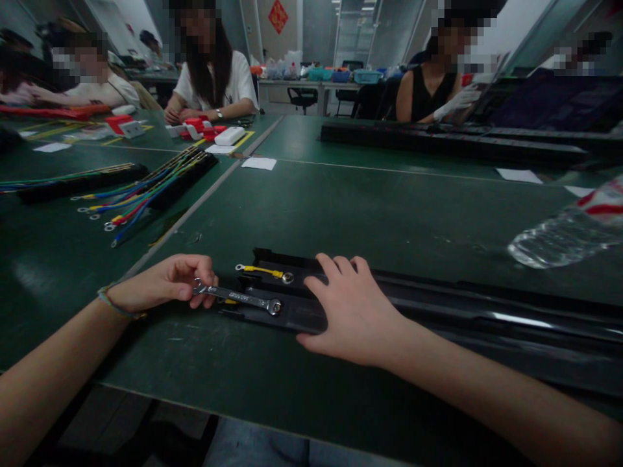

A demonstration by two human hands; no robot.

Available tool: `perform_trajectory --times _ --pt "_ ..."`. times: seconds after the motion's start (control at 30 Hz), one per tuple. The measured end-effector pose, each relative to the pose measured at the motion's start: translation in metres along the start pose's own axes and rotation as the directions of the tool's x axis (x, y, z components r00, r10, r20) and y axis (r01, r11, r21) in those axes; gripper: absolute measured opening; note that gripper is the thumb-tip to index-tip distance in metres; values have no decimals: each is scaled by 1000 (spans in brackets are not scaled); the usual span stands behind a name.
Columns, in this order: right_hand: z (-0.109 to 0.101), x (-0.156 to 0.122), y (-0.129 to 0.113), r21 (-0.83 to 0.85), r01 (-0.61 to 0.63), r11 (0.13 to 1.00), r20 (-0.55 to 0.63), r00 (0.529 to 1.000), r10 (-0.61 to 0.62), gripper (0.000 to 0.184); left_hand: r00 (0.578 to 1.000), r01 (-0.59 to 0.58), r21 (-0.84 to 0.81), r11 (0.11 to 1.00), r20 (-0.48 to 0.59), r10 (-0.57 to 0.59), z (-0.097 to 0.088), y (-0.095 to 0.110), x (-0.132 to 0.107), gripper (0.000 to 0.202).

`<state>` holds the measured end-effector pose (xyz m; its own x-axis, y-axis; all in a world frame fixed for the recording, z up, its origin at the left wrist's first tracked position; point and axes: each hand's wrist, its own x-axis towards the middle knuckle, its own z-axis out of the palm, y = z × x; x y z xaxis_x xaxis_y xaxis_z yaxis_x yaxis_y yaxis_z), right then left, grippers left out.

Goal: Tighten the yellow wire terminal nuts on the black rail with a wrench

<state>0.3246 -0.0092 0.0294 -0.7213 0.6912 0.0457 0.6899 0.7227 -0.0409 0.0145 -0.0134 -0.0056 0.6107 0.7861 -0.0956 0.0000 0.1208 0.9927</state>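
Observation:
My left hand (187,283) pinches the open end of a silver combination wrench (238,296). The wrench's ring end sits around a bolt (276,307) inside the nearer of two long black channels (296,314). My right hand (353,305) lies with fingers spread across both channels, touching them to the right of the wrench. In the farther channel (265,253), a short yellow wire (263,270) runs from a nut to a ring terminal over the channel's end. A second yellow wire is mostly hidden beneath the wrench.
Bundles of coloured wires with ring terminals (114,224) lie at the left. A plastic bottle (559,237) rests on its side at the right. Across the green table (302,207), a long black bar (448,144), red and white boxes (195,128) and seated people are visible.

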Motion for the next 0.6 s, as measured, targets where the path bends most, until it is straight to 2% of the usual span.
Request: perform_trajectory --times 0.6 --pt "0 -1 0 -9 -4 1000 9 1000 4 67 995 22 28 999 -100 -20 -2 -3 1 22"
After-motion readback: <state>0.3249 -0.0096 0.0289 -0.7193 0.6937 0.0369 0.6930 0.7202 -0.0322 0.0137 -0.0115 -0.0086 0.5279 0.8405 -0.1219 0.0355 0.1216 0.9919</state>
